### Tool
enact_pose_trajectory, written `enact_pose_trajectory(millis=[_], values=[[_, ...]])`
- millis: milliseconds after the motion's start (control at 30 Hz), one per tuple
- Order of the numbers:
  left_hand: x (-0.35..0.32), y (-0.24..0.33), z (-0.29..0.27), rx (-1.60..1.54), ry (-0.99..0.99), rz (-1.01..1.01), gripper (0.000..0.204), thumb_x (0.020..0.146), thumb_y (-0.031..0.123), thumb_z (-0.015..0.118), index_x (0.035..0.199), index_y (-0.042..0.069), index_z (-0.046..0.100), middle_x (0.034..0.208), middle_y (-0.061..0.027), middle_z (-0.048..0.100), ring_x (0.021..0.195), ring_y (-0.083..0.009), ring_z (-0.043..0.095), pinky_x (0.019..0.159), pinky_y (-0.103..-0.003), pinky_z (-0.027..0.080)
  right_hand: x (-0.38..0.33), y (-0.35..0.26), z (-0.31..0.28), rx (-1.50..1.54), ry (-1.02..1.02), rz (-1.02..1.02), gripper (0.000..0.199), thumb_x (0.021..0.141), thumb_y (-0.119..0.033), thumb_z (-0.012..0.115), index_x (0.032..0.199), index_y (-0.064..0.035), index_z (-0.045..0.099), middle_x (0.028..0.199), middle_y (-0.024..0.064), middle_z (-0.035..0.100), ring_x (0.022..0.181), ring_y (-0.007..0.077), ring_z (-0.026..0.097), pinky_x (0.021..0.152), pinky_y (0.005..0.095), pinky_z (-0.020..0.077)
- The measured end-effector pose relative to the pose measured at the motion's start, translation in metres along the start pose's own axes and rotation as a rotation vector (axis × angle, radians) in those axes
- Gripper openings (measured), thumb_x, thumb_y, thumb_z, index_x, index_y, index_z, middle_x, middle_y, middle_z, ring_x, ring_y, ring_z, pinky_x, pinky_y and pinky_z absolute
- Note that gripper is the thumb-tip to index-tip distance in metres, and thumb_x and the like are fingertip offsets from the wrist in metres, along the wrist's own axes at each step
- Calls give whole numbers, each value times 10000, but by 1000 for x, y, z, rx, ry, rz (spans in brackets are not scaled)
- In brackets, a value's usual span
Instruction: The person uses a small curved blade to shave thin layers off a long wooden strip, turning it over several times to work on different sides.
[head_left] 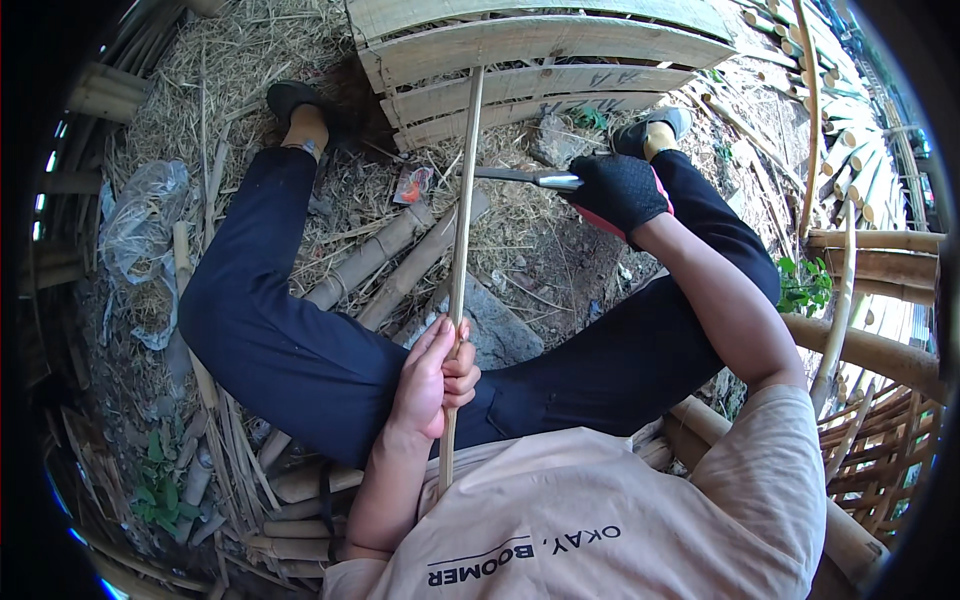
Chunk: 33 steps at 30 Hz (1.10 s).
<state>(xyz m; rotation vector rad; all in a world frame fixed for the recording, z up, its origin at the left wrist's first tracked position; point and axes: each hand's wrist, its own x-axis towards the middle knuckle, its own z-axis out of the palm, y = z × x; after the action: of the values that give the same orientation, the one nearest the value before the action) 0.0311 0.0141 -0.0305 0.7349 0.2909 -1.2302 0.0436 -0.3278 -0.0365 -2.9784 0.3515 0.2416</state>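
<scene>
Sitting on straw-covered ground with legs spread, the person works a long thin bamboo strip (462, 230) that runs nearly upright through the centre of the frame. The left hand (434, 378), bare, has its grip clamped around the lower part of the strip, just below centre, with the strip's lower end passing down toward the beige shirt. The right hand (618, 190), in a black glove, has its grip closed on the silvery handle of a knife (520, 177) at upper centre right; the dark blade reaches left and meets the strip at about its upper third. The strip's top end rests against a stack of flat bamboo slats (540, 70) at the top of the frame. Progress is judged as partial: the blade sits high on the strip, and whether the stretch between blade and left hand has been shaved cannot be told, since the surface looks evenly pale along its length. No fresh shavings can be separated from the straw. Two thicker bamboo poles (385, 265) lie diagonally on the ground between the legs, beside a flat grey stone (500, 325). A crumpled clear plastic bag (140, 225) lies at left, and further bamboo poles (870, 240) are stacked at the right edge.
</scene>
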Motion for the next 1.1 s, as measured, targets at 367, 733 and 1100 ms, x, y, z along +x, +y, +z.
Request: enact_pose_trajectory(millis=[367,733,1100], values=[[-1,2,-5,-76,-22,-4,218,1125,317,362,1028,146,458,611,77,241,453,-18,191,366,-184,149,-1,17,-23,189,27,147,401,869,-487,695,1049,-134,761,885,184,738,848,378,721,787,464,565],[2,1,-3,-8,33,-4,224,1125,329,371,1039,152,479,600,80,244,443,-16,191,365,-190,145,-21,-52,2,151,-181,-352,186,801,-286,717,924,-146,713,764,134,698,734,358,705,677,467,557],[2,-1,-2,12,54,-8,227,1133,317,354,1037,152,477,596,84,239,432,-12,181,364,-194,138,2,-27,8,127,-39,-81,175,823,-251,671,942,-135,727,787,163,703,762,369,708,699,481,563]])
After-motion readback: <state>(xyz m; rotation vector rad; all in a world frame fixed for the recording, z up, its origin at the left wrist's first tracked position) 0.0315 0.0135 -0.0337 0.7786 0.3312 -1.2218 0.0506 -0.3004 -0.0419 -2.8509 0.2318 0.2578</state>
